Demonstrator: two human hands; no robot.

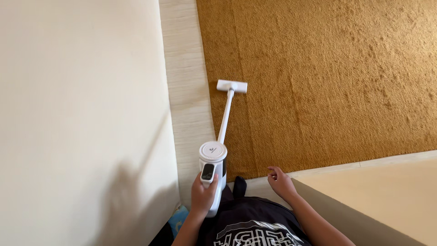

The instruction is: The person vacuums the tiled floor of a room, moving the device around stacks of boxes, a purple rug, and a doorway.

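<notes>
Left hand (202, 195): wrapped around the handle of the white cordless stick vacuum cleaner (214, 166), fingers closed on the grip, thumb up beside the small dark display.
Right hand (281, 182): free, fingers loosely curled and narrow, holding nothing; hovering near the near edge of the mustard-yellow pile carpet (327, 82).
Vacuum position: body just in front of the torso; slim white tube slanting forward and slightly right; flat white rectangular floor head (232, 86) resting on the carpet, just inside its left edge.
Vacuum appearance: round white cap on top of the motor body, dark band below it, screen facing up; tube straight, head square to the tube.
Surroundings: strip of pale wood-grain flooring (184, 91) left of the carpet; plain cream wall (77, 114) further left; beige panel surface (387, 191) at lower right.
Technique (judgement): keep the head flat on the pile; run strokes parallel to the carpet edge; overlap each pass; hold the wrist straight to prevent the head tipping; avoid snagging the carpet border.
</notes>
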